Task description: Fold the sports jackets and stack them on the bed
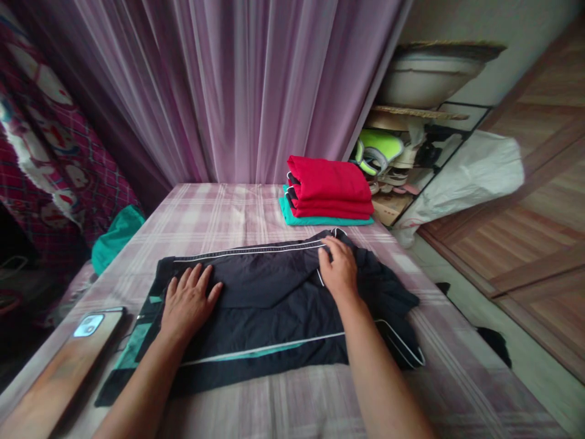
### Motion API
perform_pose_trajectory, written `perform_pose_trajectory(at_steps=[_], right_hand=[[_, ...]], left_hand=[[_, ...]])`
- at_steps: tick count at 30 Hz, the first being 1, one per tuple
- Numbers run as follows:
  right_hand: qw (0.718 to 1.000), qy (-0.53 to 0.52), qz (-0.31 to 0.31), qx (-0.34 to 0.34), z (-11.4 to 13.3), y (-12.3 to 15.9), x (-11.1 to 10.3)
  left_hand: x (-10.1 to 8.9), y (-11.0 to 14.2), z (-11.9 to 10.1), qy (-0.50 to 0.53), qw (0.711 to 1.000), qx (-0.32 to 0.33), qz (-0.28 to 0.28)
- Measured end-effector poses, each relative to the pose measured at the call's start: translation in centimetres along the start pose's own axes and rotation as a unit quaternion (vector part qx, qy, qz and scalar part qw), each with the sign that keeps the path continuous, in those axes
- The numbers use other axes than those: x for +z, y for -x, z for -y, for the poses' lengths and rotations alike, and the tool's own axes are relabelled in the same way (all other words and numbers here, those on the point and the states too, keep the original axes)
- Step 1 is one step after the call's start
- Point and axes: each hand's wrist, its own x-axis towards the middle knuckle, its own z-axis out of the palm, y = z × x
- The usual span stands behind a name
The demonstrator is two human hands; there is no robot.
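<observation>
A dark navy garment (269, 305) with white piping and teal trim lies spread across a pink plaid bed cover (228, 207). My left hand (188, 300) rests flat on the garment's left part, fingers stretched out. Over on the right part, my right hand (338, 268) lies with its fingers curled over a folded edge near the white piping. Behind the garment sits a stack of folded clothes (328, 190), red pieces on top of a teal one.
A phone (89, 325) lies on a wooden board at the bed's left edge. A teal cloth (116, 235) hangs off the left side. Purple curtains (237, 85) hang behind. A shoe rack (402, 158) and a white bag (470, 177) stand at the right, by the floor.
</observation>
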Motion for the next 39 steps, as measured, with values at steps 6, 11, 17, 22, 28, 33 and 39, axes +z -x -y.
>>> perform_pose_trajectory(at_steps=[6,11,17,22,28,33,39], right_hand=[[0.979,-0.073,0.146,-0.119,5.1,4.2,3.9],[0.982,-0.02,0.157,-0.107,4.1,4.6,3.5],[0.976,0.104,0.186,0.04,1.3,4.3,2.2],[0.966,0.145,0.207,0.057,0.8,4.2,2.1],[0.965,0.17,0.194,0.036,1.1,4.5,2.1],[0.966,0.176,0.188,0.027,0.6,4.7,2.4],[0.967,0.176,0.185,0.028,0.3,4.7,2.6]], left_hand=[[-0.1,0.1,-0.1,0.004,1.0,-0.003,-0.001],[-0.1,0.3,-0.1,0.02,1.0,0.0,-0.01],[0.1,0.1,0.6,0.026,1.0,0.003,-0.003],[-1.0,0.9,-1.6,0.048,0.999,0.004,-0.016],[-0.9,3.2,-7.4,0.115,0.977,0.177,-0.021],[0.5,3.1,-6.5,0.115,0.98,0.161,-0.027],[-0.9,1.3,-2.1,0.074,0.996,0.046,-0.015]])
